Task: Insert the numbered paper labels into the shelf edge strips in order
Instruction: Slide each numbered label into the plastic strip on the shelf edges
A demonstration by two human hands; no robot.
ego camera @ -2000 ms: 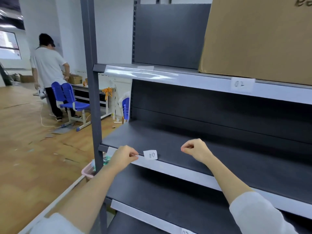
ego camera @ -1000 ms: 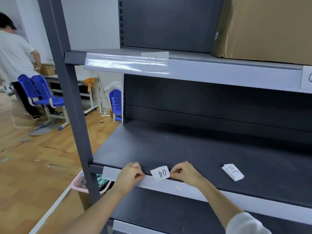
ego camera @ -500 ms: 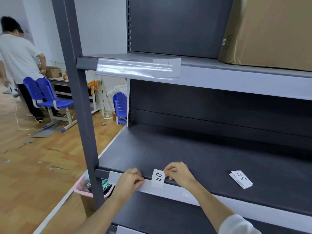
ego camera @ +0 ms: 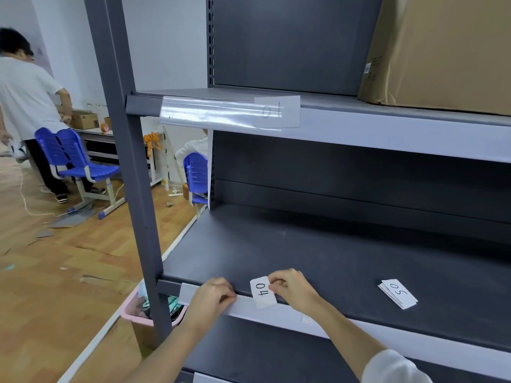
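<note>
1. Right now my right hand point(ego camera: 293, 293) has thumb and fingers pinched together on the right edge of the "04" label point(ego camera: 262, 292), which stands turned on end, its long axis running near to far across the shelf lip instead of along it.
2. My left hand point(ego camera: 211, 295) sits just left of the label, fingers curled and pressed on the shelf edge strip point(ego camera: 359, 331); whether it clamps the clear cover I cannot tell.
3. The label's lower end overlaps the strip's top edge, so I judge it not yet seated.
4. The move ahead turns on rotation: the label needs its long axis laid left to right, parallel with the strip, before it slides in. The right hand is the one already on it.
5. The stack topped by "05" point(ego camera: 398, 293) waits well to the right on the shelf surface point(ego camera: 304, 244).
</note>
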